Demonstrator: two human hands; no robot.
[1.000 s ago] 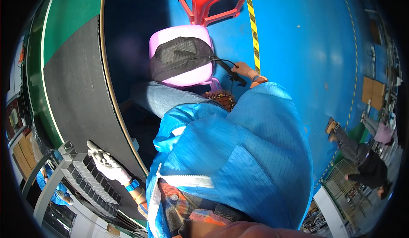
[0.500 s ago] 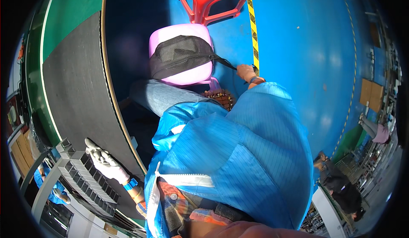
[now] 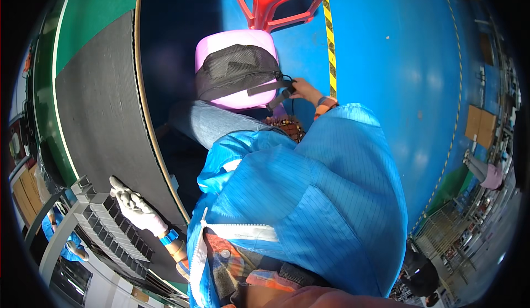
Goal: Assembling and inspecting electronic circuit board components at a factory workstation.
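A black mesh bag [image 3: 234,70] lies across the seat of a pink plastic stool [image 3: 207,44]. To the right of the stool, my bare right hand [image 3: 302,89] is closed on the bag's black strap [image 3: 283,95], whose loose part hangs beside the seat. My left hand [image 3: 134,206], in a white glove with grey fingertips, rests on the black mat [image 3: 94,115] with its fingers stretched out and nothing in them. A blue band circles that wrist.
A red plastic stool [image 3: 284,4] stands beyond the pink one on the blue floor [image 3: 395,87]. Yellow-black tape [image 3: 330,43] runs along the floor. Grey slotted racks [image 3: 113,225] sit beside my left hand. A cardboard box [image 3: 480,123] is far right.
My right hand has moved left, closer to the pink stool, and the strap that was pulled straight now folds and hangs slack. My left hand stays in place.
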